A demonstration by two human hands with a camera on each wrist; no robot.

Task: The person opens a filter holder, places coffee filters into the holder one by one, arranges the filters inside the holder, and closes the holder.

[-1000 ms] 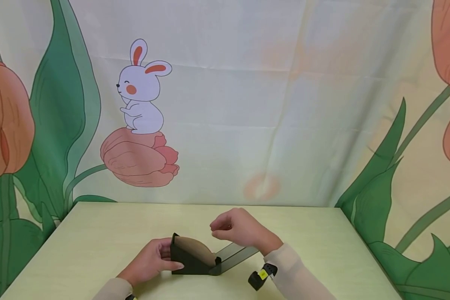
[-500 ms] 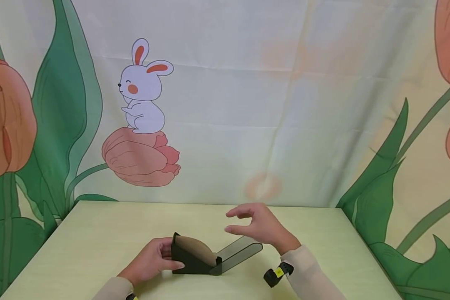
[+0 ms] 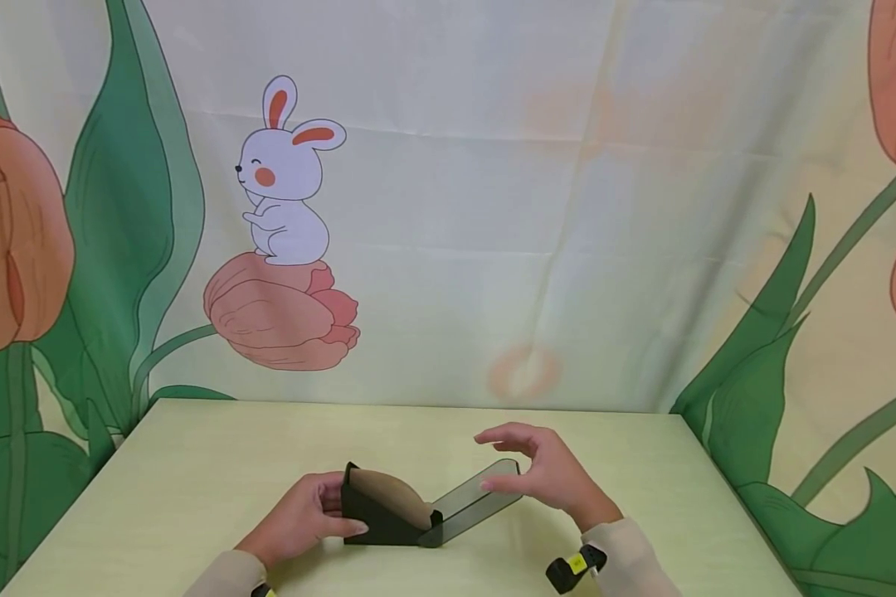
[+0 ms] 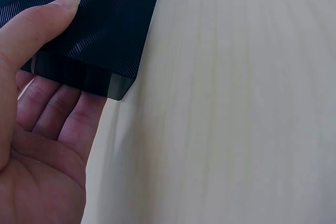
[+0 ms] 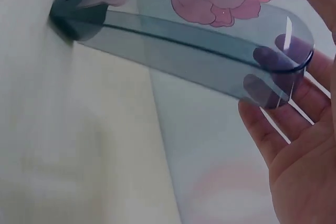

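Note:
A black wedge-shaped holder stands on the table in the head view. Brown rounded sheets, perhaps coffee filters, show inside it. Its smoky clear lid is hinged at the right and swung open, slanting up to the right. My left hand grips the holder's left end; in the left wrist view the thumb lies on the ribbed black side, fingers beneath. The right hand is spread around the lid's free end. Through the clear lid, the right wrist view shows several fingertips; contact is unclear.
Under both hands lies a pale wood-grain table. Behind it hangs a cloth backdrop printed with a rabbit and tulips. A black wrist camera is strapped near the right sleeve.
My right hand has moved right and lower, its fingers and thumb spreading apart from a near pinch. The left hand and the holder have stayed in place.

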